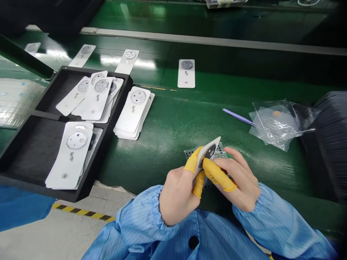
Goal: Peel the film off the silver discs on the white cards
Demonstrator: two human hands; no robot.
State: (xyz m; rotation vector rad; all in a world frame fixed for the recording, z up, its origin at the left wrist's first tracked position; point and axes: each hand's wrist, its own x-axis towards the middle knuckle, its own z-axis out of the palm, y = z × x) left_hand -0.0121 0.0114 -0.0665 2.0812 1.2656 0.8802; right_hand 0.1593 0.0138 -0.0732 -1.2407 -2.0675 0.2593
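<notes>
My left hand [180,193], with yellow finger cots on its fingertips, grips a white phone back cover [201,156], tilted up with its dark camera area toward the right. My right hand [238,175] also wears yellow cots. Its covered fingertips are pinched together against the camera area, and what is between them, if anything, is hidden. Another finger of that hand sticks out. Beneath both hands lies a clear sheet dotted with small black parts [189,152], partly covered by the hands.
A black divided tray [23,144] with several phone covers stands left, beside a stack of covers [134,112]. More covers lie along the back, one cover [186,77] at centre. Purple tweezers [238,116], clear plastic bags [279,124] and stacked dark trays [332,144] are right.
</notes>
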